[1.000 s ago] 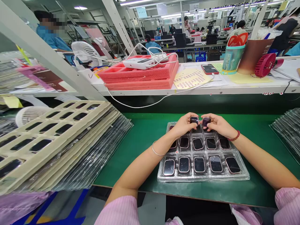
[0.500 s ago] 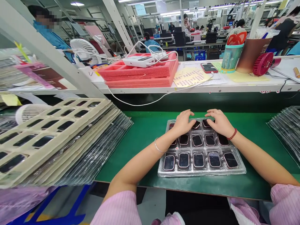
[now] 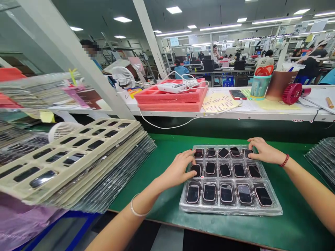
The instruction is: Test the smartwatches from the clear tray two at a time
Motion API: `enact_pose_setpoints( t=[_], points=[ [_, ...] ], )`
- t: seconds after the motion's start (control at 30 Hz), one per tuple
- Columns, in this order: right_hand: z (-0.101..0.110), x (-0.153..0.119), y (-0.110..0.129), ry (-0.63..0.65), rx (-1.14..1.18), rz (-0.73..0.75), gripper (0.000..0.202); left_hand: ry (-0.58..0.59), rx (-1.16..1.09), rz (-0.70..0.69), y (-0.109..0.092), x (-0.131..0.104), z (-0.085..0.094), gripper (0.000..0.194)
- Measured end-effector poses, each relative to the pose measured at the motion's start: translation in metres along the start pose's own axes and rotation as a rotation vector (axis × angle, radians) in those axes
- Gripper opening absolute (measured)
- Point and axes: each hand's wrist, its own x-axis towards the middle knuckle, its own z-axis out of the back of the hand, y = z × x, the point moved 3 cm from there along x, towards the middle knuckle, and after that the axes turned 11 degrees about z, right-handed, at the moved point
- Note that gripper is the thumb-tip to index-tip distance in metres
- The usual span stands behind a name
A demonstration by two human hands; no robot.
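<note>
A clear plastic tray [image 3: 222,210] lies on the green bench top, with rows of dark rectangular watch screens [image 3: 226,193] in its pockets. Some screens sit askew in their pockets. My left hand [image 3: 180,167] rests at the tray's left side, fingers spread along the edge and thumb by the left screen of the middle row. At the far right corner is my right hand [image 3: 264,151], its thumb at the last screen of the back row and its fingers apart over the rim. Both hands are open and touching the tray area.
On the left leans a tall stack of cream and clear trays [image 3: 104,153] holding more screens. Other clear trays [image 3: 323,160] stand at the right edge. A shelf [image 3: 225,115] behind carries red foam trays [image 3: 170,104], a phone [image 3: 238,94], a cup [image 3: 260,87] and a small fan [image 3: 292,93].
My hands have moved apart from the back row: the left to the tray's left side, the right to its far right corner. The back-row screens now show. The camera view has tilted up.
</note>
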Motion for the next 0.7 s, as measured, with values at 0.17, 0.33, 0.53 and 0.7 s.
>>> enact_pose_setpoints(
  t=[0.17, 0.33, 0.53, 0.7],
  points=[
    [0.003, 0.0, 0.015, -0.093, 0.141, -0.002, 0.021, -0.035, -0.375, -0.02, -0.022, 0.011, 0.0, 0.007],
    [0.001, 0.016, 0.026, -0.245, 0.21, -0.066, 0.018, 0.037, -0.473, -0.102, -0.059, 0.057, -0.012, 0.021],
    [-0.008, 0.025, 0.027, -0.214, 0.354, -0.07, 0.022, 0.16, -0.094, -0.246, -0.096, 0.12, -0.028, 0.027],
    [-0.008, 0.01, 0.019, -0.266, 0.568, -0.157, 0.031, 0.294, 0.201, -0.254, -0.114, 0.131, -0.029, 0.034]
  ],
)
